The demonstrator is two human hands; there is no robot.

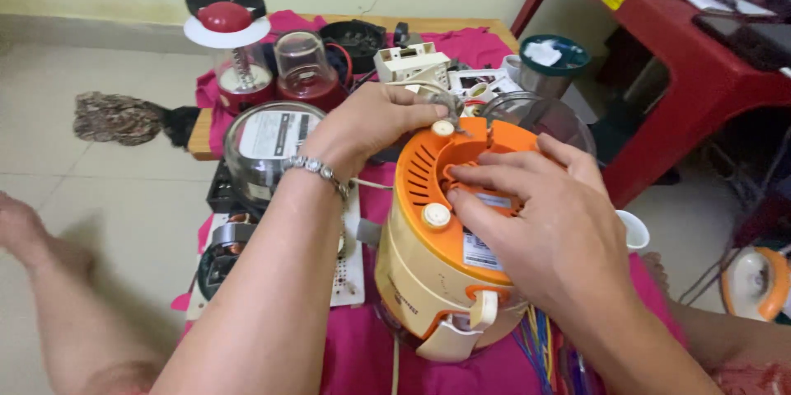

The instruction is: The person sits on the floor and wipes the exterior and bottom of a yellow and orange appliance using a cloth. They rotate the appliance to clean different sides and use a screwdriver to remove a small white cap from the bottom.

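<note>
An upturned cream and orange appliance base [428,267] stands in front of me on a pink cloth [362,354], its slotted orange underside facing up. My left hand [371,125], with a metal bracelet at the wrist, grips a small metal tool at the far rim of that underside. My right hand [540,214] lies flat over the orange plate, fingertips pressing near its middle. Two cream round feet show on the plate.
A low wooden table [198,140] holds two clear grinder jars [303,65], a round glass-fronted meter [268,144], a black bowl and white parts. A red plastic table [700,49] stands right. Coloured wires [535,341] trail below. My bare legs rest on the tiled floor.
</note>
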